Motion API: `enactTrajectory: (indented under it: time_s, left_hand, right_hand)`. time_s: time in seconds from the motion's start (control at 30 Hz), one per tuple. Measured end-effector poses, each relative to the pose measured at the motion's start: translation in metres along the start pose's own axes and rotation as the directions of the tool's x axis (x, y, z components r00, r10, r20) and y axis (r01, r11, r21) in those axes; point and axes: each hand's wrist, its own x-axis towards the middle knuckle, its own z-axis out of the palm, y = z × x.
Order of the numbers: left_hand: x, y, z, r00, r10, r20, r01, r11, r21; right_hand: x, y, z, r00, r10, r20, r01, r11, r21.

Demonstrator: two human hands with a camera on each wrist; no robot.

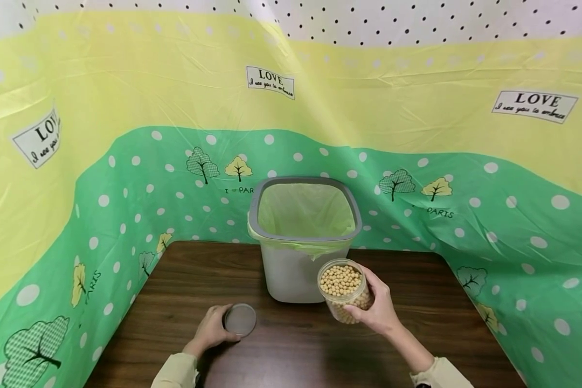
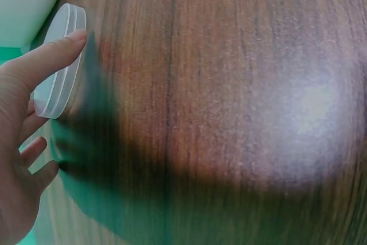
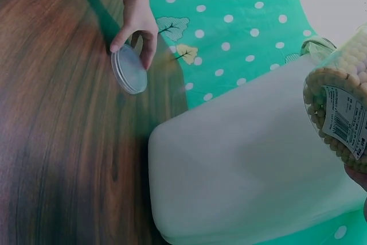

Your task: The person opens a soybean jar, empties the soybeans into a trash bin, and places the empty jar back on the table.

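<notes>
Currently, the right hand [image 1: 380,307] is gripping a clear cylindrical plastic jar [image 1: 343,306] of beige beans [image 1: 340,280] before a grey-rimmed white bin [image 1: 291,272]; the left hand [image 1: 212,326] is pinching a round translucent lid [image 1: 240,320], apparently above the brown table [image 1: 281,355].

Jar [image 1: 340,299]: clear glossy plastic; lid [image 1: 240,320]: smooth translucent plastic; label [image 3: 346,121]: smooth, paper-like; bin [image 1: 293,275]: smooth matt plastic; liner [image 1: 305,210]: thin crinkled plastic film; tabletop [image 1: 281,355]: dark wood grain, glossy; curtain [image 1: 174,81]: creased, faintly shiny sheet, cloth or plastic unclear
</notes>
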Motion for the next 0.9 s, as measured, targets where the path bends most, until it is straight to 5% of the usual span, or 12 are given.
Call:
enactTrajectory:
  time_s: [0.2,0.33,0.47,0.63,0.9]
  left_hand:
    - [0.0,-0.003,0.0,1.0,0.022,-0.012,-0.023,0.999,-0.039]
    - [0.008,0.003,-0.015,1.0,0.007,-0.013,-0.008,0.992,-0.124]
    - [0.027,0.021,-0.047,0.997,0.013,-0.081,-0.027,0.984,-0.176]
    - [0.057,0.06,-0.097,0.977,0.097,-0.192,-0.136,0.97,-0.203]
    - [0.092,0.12,-0.158,0.94,0.275,-0.202,-0.3,0.948,-0.104]
  right_hand:
    - [0.0,0.0,-0.001,1.0,-0.015,-0.01,0.015,1.0,0.002]
    - [0.002,-0.003,-0.004,0.999,-0.027,-0.024,0.027,1.0,0.001]
    - [0.005,-0.005,-0.007,0.999,-0.036,-0.035,0.035,0.999,-0.014]
    - [0.009,-0.006,-0.011,0.997,-0.049,-0.066,0.046,0.998,-0.039]
    - [0.02,-0.006,-0.021,0.979,-0.18,-0.094,0.179,0.984,-0.02]
